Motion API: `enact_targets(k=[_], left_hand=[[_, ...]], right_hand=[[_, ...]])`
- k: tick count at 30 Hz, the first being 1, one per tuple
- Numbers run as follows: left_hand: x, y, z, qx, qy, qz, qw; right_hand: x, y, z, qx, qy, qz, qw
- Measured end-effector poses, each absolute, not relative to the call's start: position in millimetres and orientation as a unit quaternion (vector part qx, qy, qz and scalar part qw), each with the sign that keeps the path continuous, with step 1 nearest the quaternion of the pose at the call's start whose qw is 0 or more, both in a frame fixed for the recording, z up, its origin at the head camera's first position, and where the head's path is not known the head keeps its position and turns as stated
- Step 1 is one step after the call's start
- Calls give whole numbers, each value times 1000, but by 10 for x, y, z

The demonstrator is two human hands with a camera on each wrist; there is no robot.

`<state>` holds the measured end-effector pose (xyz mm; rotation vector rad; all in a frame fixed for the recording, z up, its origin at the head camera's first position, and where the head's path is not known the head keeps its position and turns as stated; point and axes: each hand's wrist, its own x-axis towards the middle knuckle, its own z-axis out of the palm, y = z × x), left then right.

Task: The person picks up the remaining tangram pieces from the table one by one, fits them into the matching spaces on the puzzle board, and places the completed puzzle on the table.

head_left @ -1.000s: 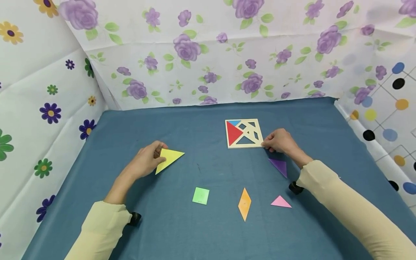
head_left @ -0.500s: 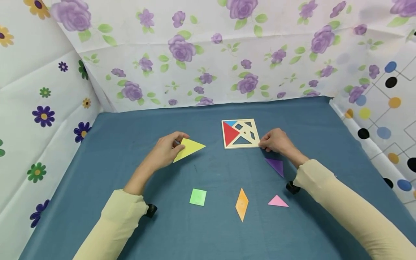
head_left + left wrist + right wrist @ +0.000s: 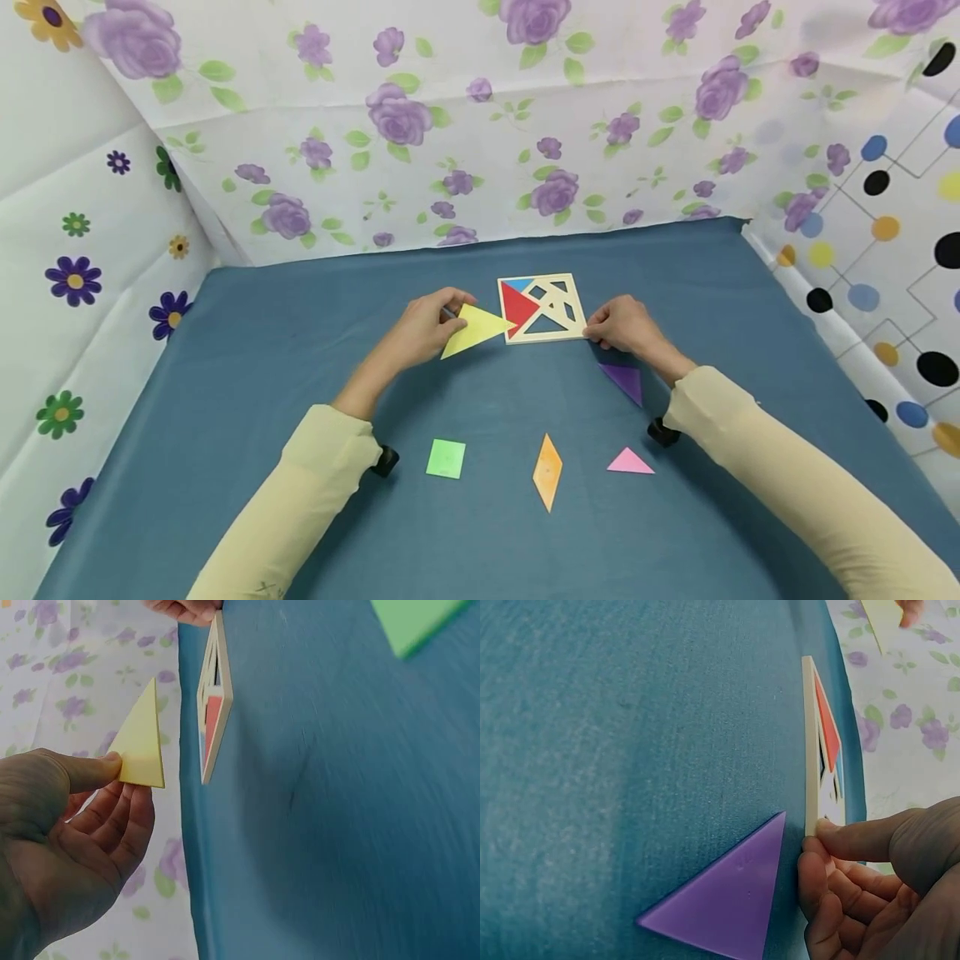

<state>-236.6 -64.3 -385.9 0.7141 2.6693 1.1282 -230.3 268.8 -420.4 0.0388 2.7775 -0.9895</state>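
Note:
My left hand (image 3: 427,329) pinches a yellow triangle tangram piece (image 3: 474,328) between thumb and fingers, held above the cloth. In the head view its tip overlaps the left edge of the tangram frame (image 3: 557,335), a pale square board. A red triangle (image 3: 517,305) and a blue triangle (image 3: 517,285) sit in that frame, and its other cut-outs show the cloth beneath. With thumb and curled fingers my right hand (image 3: 628,323) grips the frame's near right corner. Just below that hand lies a purple triangle (image 3: 724,892), flat on the cloth.
A green square (image 3: 446,459), an orange rhombus (image 3: 547,472) and a pink triangle (image 3: 630,462) lie in a row nearer to me. Blue cloth (image 3: 300,350) covers the table. Patterned sheets (image 3: 405,183) hang behind it and at both sides.
My left hand has carried the yellow triangle rightward and slightly away from me, up to the frame. The right hand keeps its grip on the corner. The head view has shifted a little.

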Motion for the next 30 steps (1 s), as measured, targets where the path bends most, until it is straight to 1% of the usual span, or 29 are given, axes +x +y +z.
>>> enact_targets(k=[4,9,18,30], left_hand=[[-2449,-468,-3875,238,891,375,92],[-2535,-260,-3899,246,888,378,90],[-2681,43,-3947,261,877,387,110],[-2859,334,-4029,249,874,403,111]], right_hand=[[-2318,2658,-4207,14,939,-330,98],[-2325,2651,-4215,17,939,-330,99],[-2306,2688,-4254,25,940,-327,97],[-2316,2693,-4244,21,935,-341,93]])
